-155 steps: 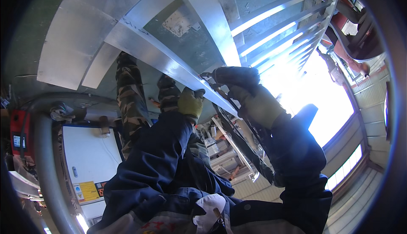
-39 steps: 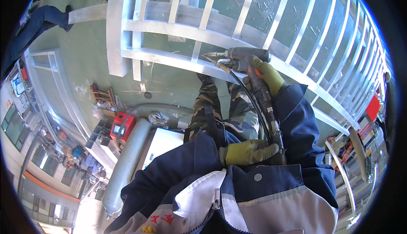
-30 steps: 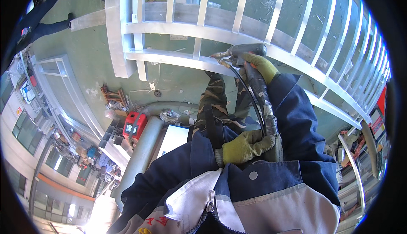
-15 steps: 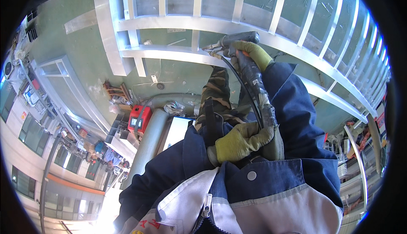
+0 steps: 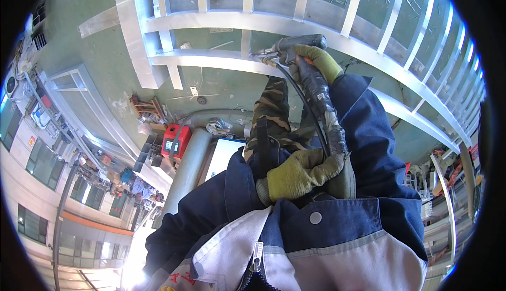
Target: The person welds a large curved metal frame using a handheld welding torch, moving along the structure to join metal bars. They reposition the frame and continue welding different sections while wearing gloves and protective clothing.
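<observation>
Aluminium ladder-like frame of pale silver bars [image 5: 221,59] spans the far side. Against one rail, the right hand [image 5: 316,59] in a yellow-green glove is clenched on a grey welding torch [image 5: 295,43], nozzle touching the bar. Nearer, the left hand [image 5: 300,172] grasps the black cable hose [image 5: 316,101] (held slack). Judging by this, a joint is being worked; next comes steady travel along the seam.

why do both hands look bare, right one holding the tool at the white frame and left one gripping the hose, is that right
Not bare: the head view shows yellow-green gloves on both hands. The right hand holds the tool at the white frame; the left hand grips the hose.
</observation>
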The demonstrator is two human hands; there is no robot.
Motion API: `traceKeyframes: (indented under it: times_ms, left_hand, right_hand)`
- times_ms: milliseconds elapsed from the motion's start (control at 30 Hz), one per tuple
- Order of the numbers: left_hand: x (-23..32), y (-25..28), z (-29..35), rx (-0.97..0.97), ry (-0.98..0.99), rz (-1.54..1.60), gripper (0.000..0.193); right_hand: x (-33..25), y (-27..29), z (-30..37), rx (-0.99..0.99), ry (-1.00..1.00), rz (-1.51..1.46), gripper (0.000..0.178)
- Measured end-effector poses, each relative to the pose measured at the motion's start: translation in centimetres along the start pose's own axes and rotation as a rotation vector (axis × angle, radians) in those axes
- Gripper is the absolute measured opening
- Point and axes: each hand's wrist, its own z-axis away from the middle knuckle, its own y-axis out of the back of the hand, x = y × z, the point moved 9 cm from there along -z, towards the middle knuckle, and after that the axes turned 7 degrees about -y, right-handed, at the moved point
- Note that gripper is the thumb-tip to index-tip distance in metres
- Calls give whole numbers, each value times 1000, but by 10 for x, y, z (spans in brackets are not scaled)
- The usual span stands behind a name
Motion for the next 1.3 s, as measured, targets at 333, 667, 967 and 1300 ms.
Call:
traceKeyframes:
  times_ms: [333, 667, 967, 1300]
  left_hand:
    - [-1, 3, -1, 33, -71, 21, 37]
    - [-6, 4, -1, 12, -28, 20, 37]
    - [6, 4, 1, 6, 25, -51, 37]
    - [-1, 4, 3, 33, -56, 43, 36]
  right_hand:
    - [1, -2, -2, 1, -25, 20, 29]
    - [3, 2, -2, 51, -37, 45, 32]
    - [6, 5, -12, -32, -63, -33, 28]
    - [5, 3, -7, -3, -56, -24, 24]
